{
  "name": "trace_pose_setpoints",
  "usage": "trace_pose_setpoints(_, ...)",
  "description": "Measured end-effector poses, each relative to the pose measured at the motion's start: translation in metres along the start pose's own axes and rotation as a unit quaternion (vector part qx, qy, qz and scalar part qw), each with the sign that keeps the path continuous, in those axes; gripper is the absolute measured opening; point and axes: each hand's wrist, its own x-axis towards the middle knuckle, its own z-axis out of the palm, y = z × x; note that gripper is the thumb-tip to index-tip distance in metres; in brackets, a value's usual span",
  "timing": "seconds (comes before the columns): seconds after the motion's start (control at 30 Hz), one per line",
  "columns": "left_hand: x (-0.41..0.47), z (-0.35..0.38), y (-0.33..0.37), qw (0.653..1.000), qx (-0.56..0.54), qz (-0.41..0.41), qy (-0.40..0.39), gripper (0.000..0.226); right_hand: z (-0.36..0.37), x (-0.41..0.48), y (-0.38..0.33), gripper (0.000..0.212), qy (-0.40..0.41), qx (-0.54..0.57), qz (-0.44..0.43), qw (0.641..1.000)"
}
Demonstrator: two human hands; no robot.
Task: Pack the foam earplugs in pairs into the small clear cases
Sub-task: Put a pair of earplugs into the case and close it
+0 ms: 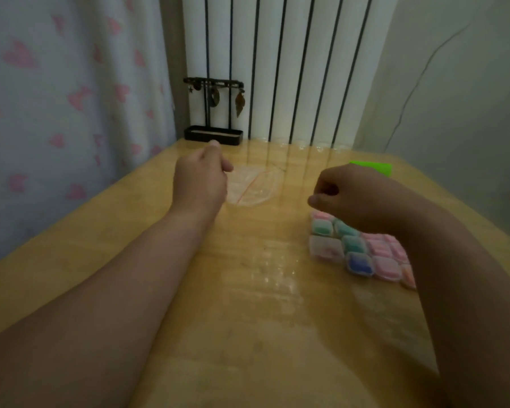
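Two bare hands hover over a wooden table (242,325). The left hand (200,179) is curled at the edge of a clear bag (255,188) just to its right; whether it pinches the bag cannot be told. The right hand (346,195) is curled, fingertips together, and any contents are unclear. Just beneath it, clustered cases (326,250) hold pink, teal and blue earplugs (359,262).

My worktop (159,260) is shiny yellow wood. In the upper left of the frame hangs a white curtain (71,83) with pink hearts. A white radiator (277,69) stands at top middle. Below it, at the worktop's far edge, sits a small black stand (213,134) with little dangling charms. A clear bag (253,187) lies flat in the middle. Something bright green (374,167) peeks out at middle right.
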Motion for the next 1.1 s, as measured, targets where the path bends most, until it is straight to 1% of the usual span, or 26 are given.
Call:
trace_pose_setpoints(0.07, 0.012, -0.010, -0.005, 0.998, -0.018, -0.017, 0.056, 0.037, 0.007, 0.004, -0.004, 0.015, 0.026, 0.016, 0.000, 1.000)
trace_pose_setpoints(0.17, 0.015, -0.009, -0.013, 0.997, -0.003, -0.041, 0.065, 0.037, 0.022, 0.009, -0.010, 0.011, 0.046, 0.053, 0.009, 0.998)
trace_pose_setpoints(0.23, 0.015, -0.008, -0.016, 0.997, 0.002, -0.051, 0.063, 0.039, 0.032, 0.011, -0.019, 0.012, 0.060, 0.124, 0.002, 0.991)
trace_pose_setpoints(0.3, 0.015, -0.009, -0.017, 0.996, 0.000, -0.055, 0.064, 0.039, 0.043, 0.014, -0.039, 0.018, 0.035, 0.224, -0.005, 0.974)
trace_pose_setpoints(0.33, 0.014, -0.010, -0.017, 0.996, -0.001, -0.056, 0.065, 0.039, 0.047, 0.017, -0.052, 0.023, 0.013, 0.256, -0.008, 0.967)
trace_pose_setpoints(0.47, 0.013, -0.009, -0.018, 0.997, 0.004, -0.058, 0.053, 0.037, 0.066, 0.043, -0.083, 0.038, -0.058, 0.261, 0.000, 0.964)
trace_pose_setpoints(0.53, 0.014, -0.008, -0.021, 0.997, 0.018, -0.064, 0.031, 0.037, 0.071, 0.054, -0.089, 0.039, -0.080, 0.285, 0.018, 0.955)
trace_pose_setpoints(0.57, 0.014, -0.008, -0.021, 0.997, 0.025, -0.063, 0.022, 0.037, 0.072, 0.056, -0.090, 0.037, -0.073, 0.302, 0.027, 0.950)
trace_pose_setpoints(0.63, 0.012, -0.006, -0.019, 0.998, 0.037, -0.036, 0.019, 0.038, 0.066, 0.049, -0.088, 0.031, -0.019, 0.334, 0.038, 0.941)
trace_pose_setpoints(0.7, 0.005, -0.004, -0.011, 0.999, 0.051, 0.006, 0.006, 0.039, 0.052, 0.032, -0.076, 0.024, 0.077, 0.335, 0.033, 0.938)
trace_pose_setpoints(0.77, -0.007, 0.000, -0.001, 0.996, 0.062, 0.065, -0.020, 0.039, 0.027, 0.001, -0.055, 0.020, 0.168, 0.325, 0.021, 0.930)
trace_pose_setpoints(0.83, -0.025, -0.001, 0.006, 0.988, 0.055, 0.137, -0.033, 0.040, 0.004, -0.037, -0.036, 0.021, 0.210, 0.333, 0.006, 0.919)
trace_pose_setpoints(0.9, -0.059, 0.019, 0.023, 0.975, 0.040, 0.200, -0.083, 0.040, -0.022, -0.092, -0.003, 0.024, 0.260, 0.327, 0.017, 0.908)
trace_pose_setpoints(0.97, -0.103, 0.053, 0.048, 0.955, 0.034, 0.249, -0.159, 0.039, -0.044, -0.156, 0.033, 0.025, 0.321, 0.309, 0.045, 0.894)
trace_pose_setpoints(1.0, -0.139, 0.078, 0.061, 0.944, 0.023, 0.260, -0.204, 0.039, -0.054, -0.203, 0.054, 0.024, 0.347, 0.287, 0.079, 0.889)
trace_pose_setpoints(1.03, -0.155, 0.085, 0.074, 0.940, 0.006, 0.263, -0.217, 0.039, -0.061, -0.223, 0.065, 0.023, 0.361, 0.281, 0.080, 0.885)
trace_pose_setpoints(1.1, -0.207, 0.113, 0.092, 0.924, -0.043, 0.260, -0.277, 0.039, -0.074, -0.288, 0.090, 0.027, 0.410, 0.262, 0.128, 0.864)
